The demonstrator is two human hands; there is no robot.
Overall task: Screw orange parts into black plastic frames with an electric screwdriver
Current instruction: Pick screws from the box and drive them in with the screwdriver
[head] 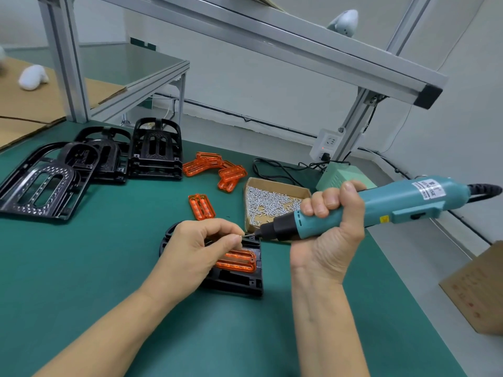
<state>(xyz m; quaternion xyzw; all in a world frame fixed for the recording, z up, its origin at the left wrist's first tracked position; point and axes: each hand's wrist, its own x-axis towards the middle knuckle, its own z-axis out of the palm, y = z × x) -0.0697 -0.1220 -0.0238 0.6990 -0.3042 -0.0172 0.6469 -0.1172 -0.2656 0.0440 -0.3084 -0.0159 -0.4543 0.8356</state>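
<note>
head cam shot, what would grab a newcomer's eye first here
Likely the teal electric screwdriver, gripped in the right hand at centre right, its tip meeting a small screw pinched by the left hand. Just below lies a black frame with a bright orange part seated in it. Further back, loose orange parts glow against the green mat, beside a cardboard tray of screws.

teal screwdriver, orange part, green mat
</note>
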